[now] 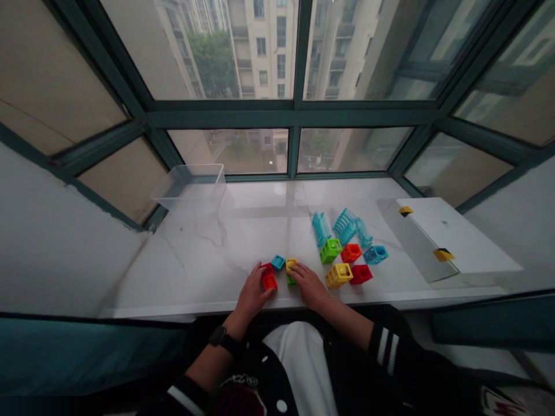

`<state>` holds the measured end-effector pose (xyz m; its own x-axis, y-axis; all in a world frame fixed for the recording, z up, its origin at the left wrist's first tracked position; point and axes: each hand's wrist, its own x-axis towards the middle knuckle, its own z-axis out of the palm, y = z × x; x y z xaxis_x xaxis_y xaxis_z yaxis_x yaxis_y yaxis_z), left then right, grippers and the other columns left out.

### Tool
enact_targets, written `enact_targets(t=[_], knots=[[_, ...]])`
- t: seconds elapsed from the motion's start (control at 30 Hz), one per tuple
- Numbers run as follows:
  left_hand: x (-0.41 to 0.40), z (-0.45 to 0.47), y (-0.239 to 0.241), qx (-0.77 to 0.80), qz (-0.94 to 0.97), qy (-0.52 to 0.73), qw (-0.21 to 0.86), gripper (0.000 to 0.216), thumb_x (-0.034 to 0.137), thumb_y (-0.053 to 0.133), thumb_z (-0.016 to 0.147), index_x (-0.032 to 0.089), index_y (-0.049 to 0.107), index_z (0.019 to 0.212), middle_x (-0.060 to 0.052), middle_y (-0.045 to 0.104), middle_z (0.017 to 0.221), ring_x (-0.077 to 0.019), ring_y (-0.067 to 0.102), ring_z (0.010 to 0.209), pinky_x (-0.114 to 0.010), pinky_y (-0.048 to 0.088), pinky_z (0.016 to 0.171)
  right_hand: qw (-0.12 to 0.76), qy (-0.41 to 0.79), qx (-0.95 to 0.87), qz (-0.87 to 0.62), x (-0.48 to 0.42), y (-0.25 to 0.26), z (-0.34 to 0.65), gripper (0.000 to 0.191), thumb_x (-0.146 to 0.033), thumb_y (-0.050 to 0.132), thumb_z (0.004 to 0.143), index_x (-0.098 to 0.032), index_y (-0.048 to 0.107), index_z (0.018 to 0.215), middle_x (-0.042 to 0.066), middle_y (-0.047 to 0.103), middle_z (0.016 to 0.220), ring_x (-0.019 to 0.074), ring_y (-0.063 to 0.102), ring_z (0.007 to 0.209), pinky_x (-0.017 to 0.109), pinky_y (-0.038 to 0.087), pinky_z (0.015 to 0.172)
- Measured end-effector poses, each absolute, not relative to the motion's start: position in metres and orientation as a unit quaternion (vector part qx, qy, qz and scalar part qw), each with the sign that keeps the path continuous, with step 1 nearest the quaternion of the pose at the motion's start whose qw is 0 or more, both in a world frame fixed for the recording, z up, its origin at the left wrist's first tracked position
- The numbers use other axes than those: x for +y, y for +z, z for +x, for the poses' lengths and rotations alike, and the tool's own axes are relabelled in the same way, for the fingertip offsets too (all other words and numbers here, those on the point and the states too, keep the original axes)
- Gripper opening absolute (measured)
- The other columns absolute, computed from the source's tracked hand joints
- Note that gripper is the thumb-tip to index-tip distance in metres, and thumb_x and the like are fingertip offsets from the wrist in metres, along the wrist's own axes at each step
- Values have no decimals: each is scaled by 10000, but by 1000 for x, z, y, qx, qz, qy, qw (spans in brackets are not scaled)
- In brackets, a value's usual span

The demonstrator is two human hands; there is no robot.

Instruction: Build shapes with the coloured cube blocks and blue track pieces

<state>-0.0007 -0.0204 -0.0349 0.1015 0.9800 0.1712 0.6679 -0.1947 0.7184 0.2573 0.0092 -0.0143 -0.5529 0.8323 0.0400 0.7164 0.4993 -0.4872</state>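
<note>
My left hand (251,293) is closed around a red block (269,279) with open cavities, near the front edge of the marble ledge. To its right, my right hand (309,284) has its fingers on a yellow block (290,263), with a green block (290,280) just below it, partly covered by the fingers. Between the two hands lies a small blue block (278,262), close to the red and yellow ones. Whether these blocks are joined I cannot tell.
Right of my hands stand a larger yellow block (339,275), a green block (330,251), red blocks (351,252) and a blue block (375,255). Translucent blue track pieces (346,226) lie behind. A clear plastic bin (191,196) sits back left, a white box (455,237) at right, windows behind.
</note>
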Motion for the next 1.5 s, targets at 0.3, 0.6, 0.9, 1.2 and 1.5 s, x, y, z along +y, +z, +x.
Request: enact_targets(t=[0.3, 0.6, 0.9, 1.2, 1.5], knots=[[-18, -13, -30, 611, 696, 296, 235, 540, 250, 722, 853, 234, 586, 1375, -139, 371, 1670, -319, 415, 1527, -538, 359, 1260, 174, 250, -854, -422, 3, 4, 258, 707, 30, 555, 771, -205, 598, 1437, 134, 589, 1513, 271, 530, 1419, 481, 412, 1214], [-20, -21, -24, 596, 723, 255, 238, 573, 241, 673, 880, 233, 579, 1445, -132, 331, 1701, -317, 408, 1531, -531, 364, 1259, 269, 251, -800, -474, 1, -15, 261, 660, -12, 588, 799, -233, 537, 1419, 157, 490, 1526, 265, 536, 1392, 473, 477, 1164], [-18, -13, -13, 552, 779, 228, 191, 729, 196, 631, 862, 204, 457, 1570, -148, 330, 1701, -333, 311, 1578, -553, 317, 1281, 255, 262, -815, -449, 6, -27, 267, 696, -18, 518, 797, -192, 514, 1471, 150, 614, 1423, 274, 552, 1354, 521, 419, 1209], [-1, 29, 3, 528, 819, 167, 151, 552, 312, 663, 938, 278, 556, 1479, -86, 547, 1575, -335, 427, 1503, -640, 211, 1279, 261, 263, -795, -481, 5, -34, 270, 658, -84, 553, 885, -179, 451, 1528, 181, 554, 1453, 293, 520, 1388, 531, 428, 1210], [5, 32, -2, 541, 794, 208, 182, 460, 242, 650, 927, 312, 636, 1382, -66, 690, 1373, -298, 569, 1327, -592, 223, 1269, 248, 257, -789, -500, 2, -26, 269, 682, -72, 571, 885, -227, 456, 1539, 146, 597, 1362, 287, 564, 1297, 502, 470, 1161]])
